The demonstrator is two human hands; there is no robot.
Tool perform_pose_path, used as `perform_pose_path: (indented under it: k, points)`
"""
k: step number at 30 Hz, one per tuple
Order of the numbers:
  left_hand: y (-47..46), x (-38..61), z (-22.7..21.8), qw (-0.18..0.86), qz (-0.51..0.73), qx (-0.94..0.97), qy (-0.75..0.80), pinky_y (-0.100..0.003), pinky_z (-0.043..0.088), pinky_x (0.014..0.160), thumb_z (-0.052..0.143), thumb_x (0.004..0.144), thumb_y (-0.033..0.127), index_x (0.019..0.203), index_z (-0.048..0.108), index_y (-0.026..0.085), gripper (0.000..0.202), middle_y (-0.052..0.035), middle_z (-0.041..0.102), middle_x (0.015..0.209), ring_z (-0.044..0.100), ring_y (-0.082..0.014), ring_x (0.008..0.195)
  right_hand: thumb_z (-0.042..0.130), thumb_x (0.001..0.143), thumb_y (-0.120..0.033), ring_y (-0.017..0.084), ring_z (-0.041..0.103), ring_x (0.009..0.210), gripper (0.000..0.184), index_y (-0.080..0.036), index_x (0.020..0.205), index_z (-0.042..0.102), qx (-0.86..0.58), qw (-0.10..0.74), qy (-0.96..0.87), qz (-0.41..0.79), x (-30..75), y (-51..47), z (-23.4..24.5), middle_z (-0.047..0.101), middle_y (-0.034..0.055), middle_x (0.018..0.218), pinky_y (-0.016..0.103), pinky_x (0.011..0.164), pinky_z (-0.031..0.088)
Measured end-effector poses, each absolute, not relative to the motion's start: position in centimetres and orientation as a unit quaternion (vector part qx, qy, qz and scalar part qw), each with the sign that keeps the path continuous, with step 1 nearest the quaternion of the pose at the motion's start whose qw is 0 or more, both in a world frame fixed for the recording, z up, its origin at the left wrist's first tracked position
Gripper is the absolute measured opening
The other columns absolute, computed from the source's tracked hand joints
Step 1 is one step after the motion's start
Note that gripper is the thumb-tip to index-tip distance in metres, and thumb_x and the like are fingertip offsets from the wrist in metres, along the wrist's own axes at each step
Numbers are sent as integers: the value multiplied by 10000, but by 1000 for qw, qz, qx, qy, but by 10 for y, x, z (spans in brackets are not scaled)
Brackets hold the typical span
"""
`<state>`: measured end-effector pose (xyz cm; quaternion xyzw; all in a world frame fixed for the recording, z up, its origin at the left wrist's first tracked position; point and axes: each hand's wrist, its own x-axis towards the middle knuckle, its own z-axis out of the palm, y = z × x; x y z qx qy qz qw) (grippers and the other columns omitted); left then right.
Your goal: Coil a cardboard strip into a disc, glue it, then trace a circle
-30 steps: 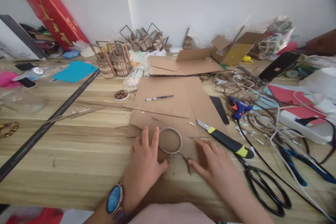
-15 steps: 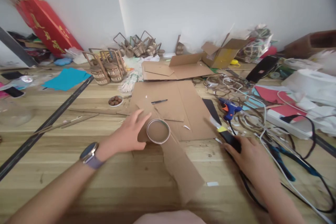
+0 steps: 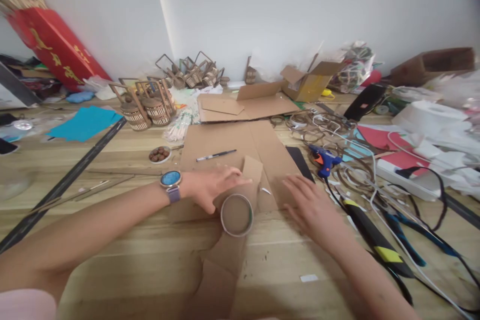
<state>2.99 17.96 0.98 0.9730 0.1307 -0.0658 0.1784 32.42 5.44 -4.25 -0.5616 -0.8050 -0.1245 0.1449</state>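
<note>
A round hoop or short tube (image 3: 237, 215) with a pale rim stands on a torn cardboard strip (image 3: 221, 272) at the middle front. Just behind and left of it, my left hand (image 3: 212, 185) reaches across with spread fingers over the cardboard; whether it touches is unclear. My right hand (image 3: 309, 205), slightly blurred, is empty with fingers stretched out near the right edge of the large cardboard sheet (image 3: 221, 135). To its right lies a black and yellow utility knife (image 3: 375, 237). A pen (image 3: 216, 155) rests on the sheet beyond my left hand.
Right of the sheet are a blue glue gun (image 3: 325, 160), pliers (image 3: 405, 235) and tangled cords. At left stand small woven baskets (image 3: 159, 107), a dish of brown balls (image 3: 160, 154) and blue sheets (image 3: 86, 123). An open box (image 3: 309, 82) sits at the back.
The utility knife has left my right hand and lies on the table. That hand moved left toward the cardboard. My left hand moved right, and the strip under the hoop has shifted.
</note>
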Motion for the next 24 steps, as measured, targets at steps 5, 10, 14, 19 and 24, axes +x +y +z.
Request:
perform_pose_path:
  k: [5,10,14,19,24]
  points:
    - [165,55,9,127,-67,989,31,-548,350,1060,768,551,207,1517,237,244,1104,-164,381,1427,441,-372,1238,763,739,-278,353,255,1448,912,-215,1517,290,-460,42,-887,15,300,90,-40,424,132,1519,576,1109,299]
    - [163,54,4,114,-63,990,48,-567,276,1118,787,595,223,1490,306,271,1018,-157,352,1488,390,-375,1323,792,722,-440,355,353,1396,888,-189,1475,393,-408,23,-912,39,312,104,-43,507,167,1444,578,1111,293]
    - [151,34,4,87,-24,987,131,-556,211,1163,737,693,174,1449,382,240,838,-155,238,1585,223,-376,1447,698,742,-621,368,474,1292,903,-98,1435,448,-367,20,-930,26,326,104,-51,555,224,1374,574,1077,360]
    - [87,6,4,113,-25,944,309,-544,362,1088,673,827,472,1467,360,142,785,-205,454,1459,399,-396,1339,624,802,-631,351,579,1160,809,-75,1378,508,-388,89,-917,-9,342,83,-60,633,234,1234,518,966,490]
    - [37,-9,-16,118,-67,903,407,-605,362,1072,775,714,532,1483,345,168,953,-204,487,1444,460,-426,1291,535,935,-398,251,663,993,459,-144,1316,567,-441,169,-881,-7,349,62,-71,685,163,1094,380,836,565]
